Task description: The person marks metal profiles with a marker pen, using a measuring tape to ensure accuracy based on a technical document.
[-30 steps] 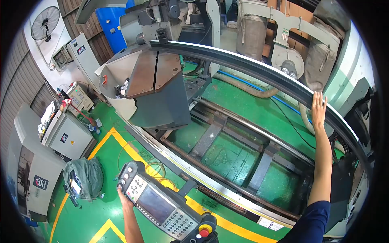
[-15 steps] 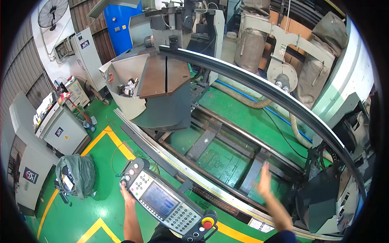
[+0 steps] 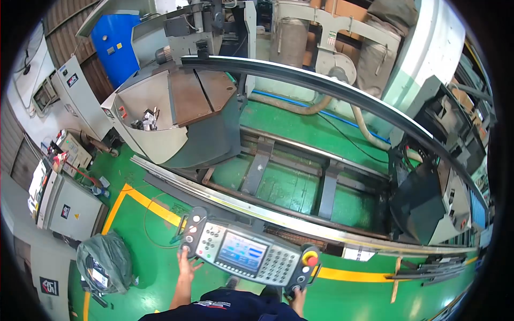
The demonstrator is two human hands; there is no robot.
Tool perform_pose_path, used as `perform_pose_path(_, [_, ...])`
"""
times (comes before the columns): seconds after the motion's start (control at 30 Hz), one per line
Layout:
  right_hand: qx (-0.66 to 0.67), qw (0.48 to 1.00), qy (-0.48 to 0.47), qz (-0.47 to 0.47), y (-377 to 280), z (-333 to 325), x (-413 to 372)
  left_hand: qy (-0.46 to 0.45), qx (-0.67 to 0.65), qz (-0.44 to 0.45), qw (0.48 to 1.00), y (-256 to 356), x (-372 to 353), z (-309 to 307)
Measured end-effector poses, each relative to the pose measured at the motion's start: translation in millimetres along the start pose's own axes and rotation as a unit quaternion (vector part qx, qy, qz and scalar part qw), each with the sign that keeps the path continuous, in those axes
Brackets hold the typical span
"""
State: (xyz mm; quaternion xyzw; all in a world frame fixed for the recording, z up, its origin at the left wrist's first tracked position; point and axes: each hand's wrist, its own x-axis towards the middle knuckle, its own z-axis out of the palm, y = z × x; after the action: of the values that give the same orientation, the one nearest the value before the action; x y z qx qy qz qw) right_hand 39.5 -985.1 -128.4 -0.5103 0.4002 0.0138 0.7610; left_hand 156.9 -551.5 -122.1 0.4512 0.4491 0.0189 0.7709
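Spanning the shop well ahead of both hands: one long curved black beam (image 3: 332, 88), arching from far left to far right over the green floor (image 3: 300, 136).
One grey machine (image 3: 182, 117) with a brown split plate on top sits far ahead-left of the left hand; the beam's left end meets it.
Two steel cross-members (image 3: 326, 187) lie in the floor pit straight ahead of the hands, between the long rails.
Two grey control cabinets (image 3: 67, 206) stand well left of the left hand, one blue cabinet (image 3: 115, 40) far beyond.
One green bag (image 3: 104, 262) is on the floor, left of the left hand.
One yellow floor line (image 3: 139, 200) runs just ahead of the hands.
One pendant (image 3: 246, 254) is held level between the hands, close to the body, screen lit.
Left hand (image 3: 187, 266): grasping the pendant's left end from below.
Right hand (image 3: 296, 300): under the right end, mostly hidden. Can't tell its grip.
One red stop button (image 3: 309, 258) sits just above the right hand.
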Motion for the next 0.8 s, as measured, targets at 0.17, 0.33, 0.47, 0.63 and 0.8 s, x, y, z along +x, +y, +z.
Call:
perform_pose_path(0.17, [-0.057,0.997,0.01,-0.043,-1,11,-11,-0.087,0.097,-0.012,0.991,33,-1,-13])
perform_pose_path(0.33, [-0.045,0.999,-0.007,-0.024,-9,21,-20,-0.093,0.136,-0.009,0.986,39,14,-17])
perform_pose_path(0.47, [-0.061,0.997,-0.001,-0.038,1,13,-15,-0.073,0.124,-0.021,0.989,40,6,-12])
perform_pose_path(0.63, [-0.09,0.995,-0.024,-0.017,-4,7,-8,-0.045,0.09,-0.027,0.995,45,7,-5])
perform_pose_path(0.8, [-0.084,0.996,-0.004,-0.031,-6,9,-12,-0.036,0.121,0.001,0.992,37,11,-8])
